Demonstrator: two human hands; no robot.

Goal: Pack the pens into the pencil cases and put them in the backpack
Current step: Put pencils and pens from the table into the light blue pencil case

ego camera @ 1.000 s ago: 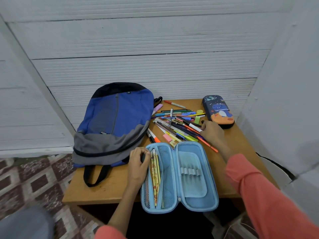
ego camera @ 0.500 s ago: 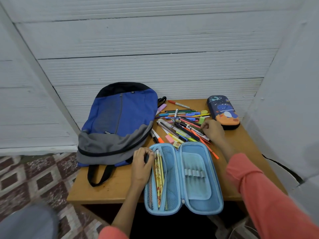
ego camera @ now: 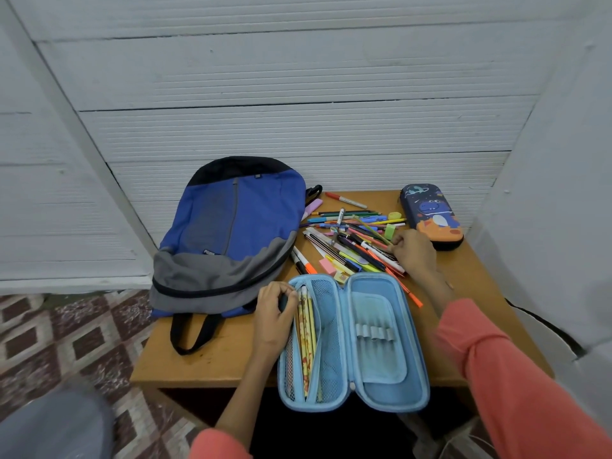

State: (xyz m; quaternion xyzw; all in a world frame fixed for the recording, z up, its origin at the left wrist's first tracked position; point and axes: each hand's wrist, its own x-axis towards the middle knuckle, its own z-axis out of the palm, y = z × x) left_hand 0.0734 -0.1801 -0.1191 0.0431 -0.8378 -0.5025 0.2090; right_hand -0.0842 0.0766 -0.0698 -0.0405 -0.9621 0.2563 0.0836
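A light blue pencil case (ego camera: 374, 342) lies open at the table's front edge, with a few yellow pencils (ego camera: 306, 332) in its left mesh half. My left hand (ego camera: 275, 309) grips the case's left rim and mesh. A heap of loose pens and markers (ego camera: 351, 240) lies behind the case. My right hand (ego camera: 414, 251) rests on the heap's right side, fingers pinched on a pen there. A blue and grey backpack (ego camera: 228, 233) lies flat at the left, zipped shut. A dark dinosaur pencil case (ego camera: 430, 215) sits shut at the back right.
The small wooden table (ego camera: 212, 359) stands against a white ribbed wall. A white panel closes in the right side. Pink and green erasers (ego camera: 328, 266) lie among the pens. A patterned floor shows at the left.
The view has shifted a little. My right hand has moved slightly back into the pen heap; my left hand keeps its hold on the open case.
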